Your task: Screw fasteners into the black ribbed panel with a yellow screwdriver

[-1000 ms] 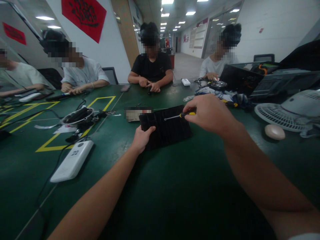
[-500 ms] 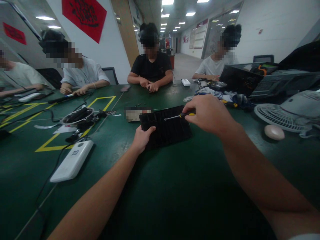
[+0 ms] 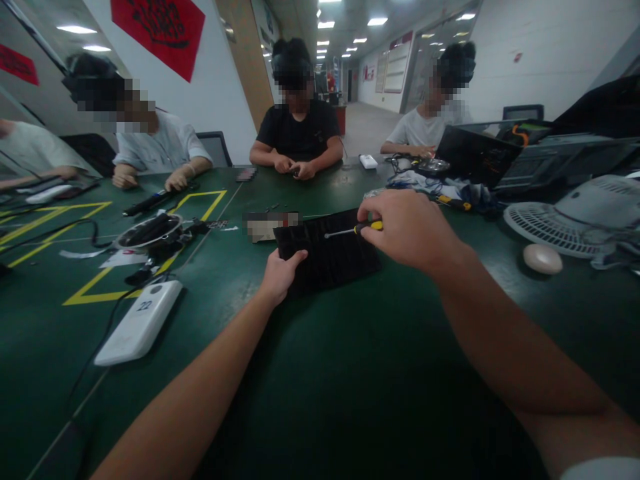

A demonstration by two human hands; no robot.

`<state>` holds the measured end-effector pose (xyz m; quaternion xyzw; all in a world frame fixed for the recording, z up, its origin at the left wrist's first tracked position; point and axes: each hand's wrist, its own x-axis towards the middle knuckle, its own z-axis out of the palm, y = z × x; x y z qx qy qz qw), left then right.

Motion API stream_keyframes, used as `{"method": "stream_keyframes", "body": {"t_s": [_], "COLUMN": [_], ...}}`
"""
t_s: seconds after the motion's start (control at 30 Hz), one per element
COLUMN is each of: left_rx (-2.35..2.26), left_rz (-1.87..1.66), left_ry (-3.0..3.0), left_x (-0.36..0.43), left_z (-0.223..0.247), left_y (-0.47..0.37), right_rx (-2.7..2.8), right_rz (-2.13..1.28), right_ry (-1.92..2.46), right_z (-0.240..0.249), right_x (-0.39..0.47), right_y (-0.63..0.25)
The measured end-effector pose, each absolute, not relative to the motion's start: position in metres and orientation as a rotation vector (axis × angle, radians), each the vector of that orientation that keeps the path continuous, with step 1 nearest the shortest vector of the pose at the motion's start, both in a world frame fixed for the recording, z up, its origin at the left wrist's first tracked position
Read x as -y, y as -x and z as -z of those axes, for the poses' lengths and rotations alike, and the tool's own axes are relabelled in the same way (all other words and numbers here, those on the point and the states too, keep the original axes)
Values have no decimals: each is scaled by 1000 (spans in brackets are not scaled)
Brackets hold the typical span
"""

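A dark rectangular panel (image 3: 333, 257), with faint ridges or compartments on its face, is held up over the green table. My left hand (image 3: 281, 272) grips its left edge, thumb on the front face. In my right hand (image 3: 410, 227) is a screwdriver (image 3: 345, 231) with a yellow-and-black handle and a thin metal shaft. The shaft points left across the panel's upper part; whether its tip touches the surface I cannot tell. Just behind the panel's left corner lies a partly blurred box-like item (image 3: 267, 227).
A white power bank (image 3: 140, 323) marked 22, with a cable, lies at left near a metal ring (image 3: 149, 232). At right are a white fan (image 3: 555, 223), a pale mouse-shaped object (image 3: 543, 259) and a heap of cloth and tools (image 3: 445, 190). Several people sit across the table.
The view has shifted slightly, moving everything a little left. My hands keep their grips; the screwdriver handle looks slightly turned in my right fingers. A person at far left has lowered a dark tool.
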<state>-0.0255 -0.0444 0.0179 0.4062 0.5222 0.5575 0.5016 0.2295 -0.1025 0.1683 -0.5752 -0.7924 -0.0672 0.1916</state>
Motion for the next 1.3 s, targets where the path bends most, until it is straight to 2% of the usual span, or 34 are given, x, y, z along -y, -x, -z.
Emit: {"method": "stream_keyframes", "body": {"t_s": [0.63,0.93,1.3], "left_rx": [-1274,-1264,-1294], "left_rz": [-1352,-1362,-1370], "left_ry": [-975,-959,-975], "left_x": [45,46,43], "left_z": [-19,-21,-17], "left_y": [25,24,26], "right_rx": [2176,2253,2252], "right_rz": [241,125,148], "right_ry": [1695,1660,1614], "right_z": [-166,-168,-166], "right_x": [102,103,102], "right_y": [-228,-227,-228]}}
